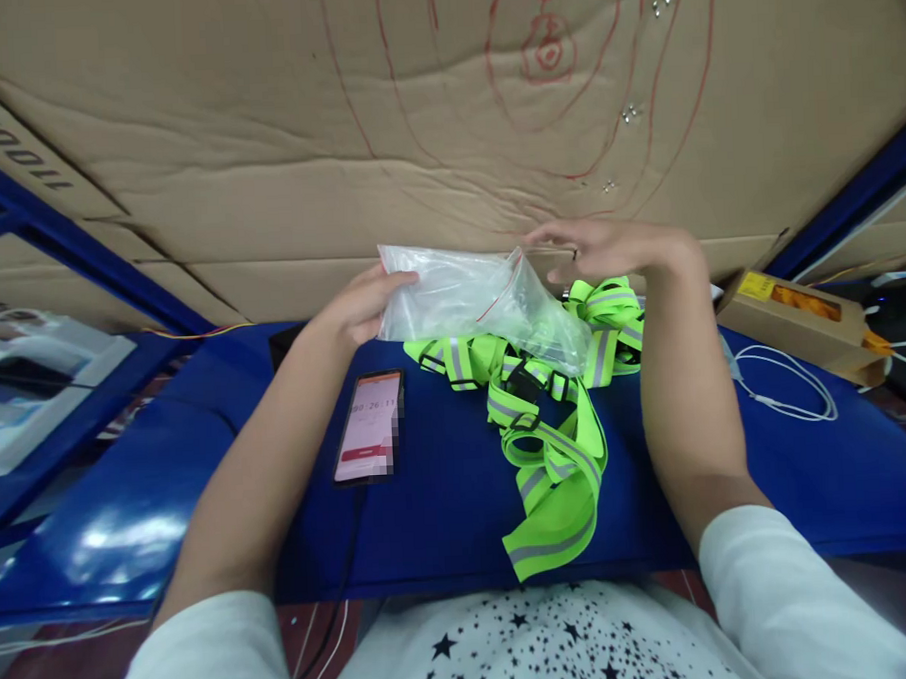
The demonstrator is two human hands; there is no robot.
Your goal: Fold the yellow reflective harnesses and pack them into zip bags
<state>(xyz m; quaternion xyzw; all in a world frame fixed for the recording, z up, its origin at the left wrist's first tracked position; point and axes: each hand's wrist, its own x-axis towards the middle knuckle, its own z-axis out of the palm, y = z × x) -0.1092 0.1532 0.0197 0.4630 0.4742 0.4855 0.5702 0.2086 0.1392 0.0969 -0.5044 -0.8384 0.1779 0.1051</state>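
While L hand [361, 303] grips 1 clear bag [473, 299], R hand [606, 251] hovers flat, fingers spread, over 1 neon vest [547, 425].

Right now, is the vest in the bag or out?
Out: the vest lies on the table, partly under the bag.

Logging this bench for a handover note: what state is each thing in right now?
left hand: gripping the bag's left edge
right hand: open, flat, above the bag's right end
plastic bag: clear, held up
reflective strap vest: loose, trailing off the table
phone: screen lit, cable attached
white cable: coiled loosely
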